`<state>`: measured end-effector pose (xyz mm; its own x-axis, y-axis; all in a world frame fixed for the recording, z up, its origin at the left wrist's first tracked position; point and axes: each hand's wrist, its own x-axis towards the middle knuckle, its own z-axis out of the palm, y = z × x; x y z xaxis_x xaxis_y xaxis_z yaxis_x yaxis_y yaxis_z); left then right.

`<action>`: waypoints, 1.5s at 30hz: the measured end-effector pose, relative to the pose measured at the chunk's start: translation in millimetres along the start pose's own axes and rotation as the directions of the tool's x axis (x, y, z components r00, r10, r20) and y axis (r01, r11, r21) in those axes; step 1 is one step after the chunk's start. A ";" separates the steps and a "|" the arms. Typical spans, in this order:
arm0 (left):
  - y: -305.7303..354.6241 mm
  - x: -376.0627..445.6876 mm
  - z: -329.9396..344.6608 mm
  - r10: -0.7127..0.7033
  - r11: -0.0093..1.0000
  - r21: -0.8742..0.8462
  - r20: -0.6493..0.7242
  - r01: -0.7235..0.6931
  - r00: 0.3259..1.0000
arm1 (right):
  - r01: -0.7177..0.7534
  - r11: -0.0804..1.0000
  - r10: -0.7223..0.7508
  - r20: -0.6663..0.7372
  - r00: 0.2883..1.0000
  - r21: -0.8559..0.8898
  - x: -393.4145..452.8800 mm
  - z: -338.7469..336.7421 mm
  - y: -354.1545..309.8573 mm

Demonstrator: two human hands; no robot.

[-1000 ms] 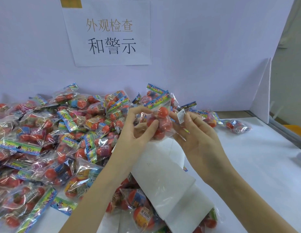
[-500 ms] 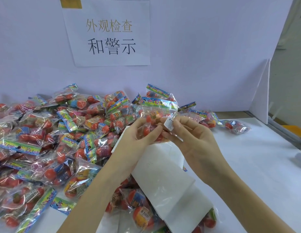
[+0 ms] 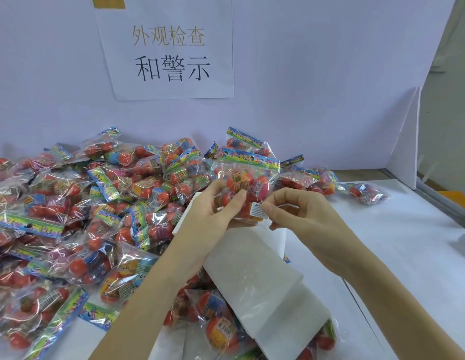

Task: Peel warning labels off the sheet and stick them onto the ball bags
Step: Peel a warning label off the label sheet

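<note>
My left hand (image 3: 213, 213) grips a clear ball bag (image 3: 248, 179) with a rainbow header strip, held up over the table with its header on top. A small white warning label (image 3: 257, 209) lies on the bag's lower front. My right hand (image 3: 296, 216) has its thumb and fingertips at the label's right edge, fingers curled. Under both hands lies a long white label sheet (image 3: 260, 279), running toward me.
A large heap of ball bags (image 3: 78, 219) covers the table's left half. One loose bag (image 3: 369, 193) lies at the right near a white divider (image 3: 405, 141). A paper sign (image 3: 169, 48) hangs on the back wall. White tabletop (image 3: 408, 255) on the right.
The bag has turned so its header is level and faces me. My right hand moved left and down, bringing the label from the air onto the bag's lower front.
</note>
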<state>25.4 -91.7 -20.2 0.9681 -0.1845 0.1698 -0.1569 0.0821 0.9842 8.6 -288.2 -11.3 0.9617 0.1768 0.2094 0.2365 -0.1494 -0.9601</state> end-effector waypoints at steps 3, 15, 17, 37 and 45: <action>1.4 -1.0 0.3 0.008 0.999 0.039 0.007 -0.008 1.000 | -0.016 1.000 0.016 0.001 1.000 0.011 -0.3 0.0 -0.5; 1.4 -2.2 -1.0 0.054 0.979 0.195 0.017 -0.056 0.998 | 0.013 0.996 -0.015 -0.027 1.000 -0.089 -1.4 2.5 0.2; -0.1 -2.7 -0.4 0.083 0.978 0.190 0.008 -0.083 0.997 | 0.028 0.994 -0.032 -0.040 0.999 -0.107 -1.6 4.1 0.2; 8.3 -4.0 1.0 0.107 0.963 -0.250 0.027 -0.097 0.994 | -0.010 0.912 0.032 -0.046 0.998 0.410 -4.1 20.7 4.1; 8.1 -1.9 -7.1 0.051 0.966 -0.255 0.024 -0.043 0.998 | -0.226 0.697 0.128 0.191 0.973 0.681 0.6 17.0 5.5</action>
<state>23.7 -83.7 -13.0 0.9539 -0.2031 0.2209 -0.1438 0.3366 0.9306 8.1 -272.3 -19.7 0.9398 0.3386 0.0450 -0.1465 0.5185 -0.8424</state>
